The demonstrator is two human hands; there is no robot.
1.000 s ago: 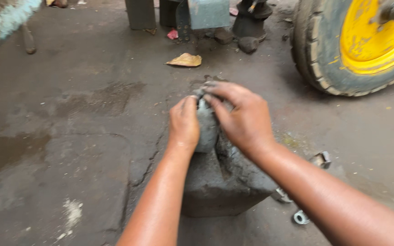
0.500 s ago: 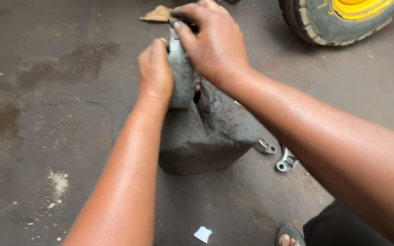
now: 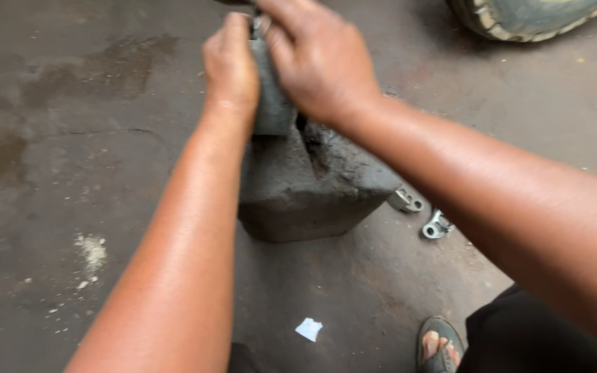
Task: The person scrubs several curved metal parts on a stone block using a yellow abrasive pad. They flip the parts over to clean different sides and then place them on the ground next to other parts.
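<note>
Head view, looking down: both hands close on a grey metal piece (image 3: 271,90) that stands upright on top of a dark, rough block (image 3: 309,183) resting on the stained concrete floor (image 3: 70,138). The left hand (image 3: 231,65) wraps the piece from its own side, fingers curled tight against the flat face. The right hand (image 3: 319,59) covers the top and the far side, fingers bent over the upper edge, so the piece sits pinched between the two palms. Only a narrow grey strip of it shows between the fingers; its lower end meets the block just below the left thumb.

By its look the piece is stiff, cast or forged metal, dull and dusty rather than slick, so a bare grip should hold without sliding. It seems fairly heavy for its bulk and unlikely to bend or break. The flat sides under the palms look like the sound place to hold it; the top edge under the right fingertips may be sharper.

Two small bright metal clamps (image 3: 423,214) lie on the floor beyond the right wrist, near the block. A tyre (image 3: 533,17) sits well past the right fingers, and a sandalled foot (image 3: 440,345) shows below.
</note>
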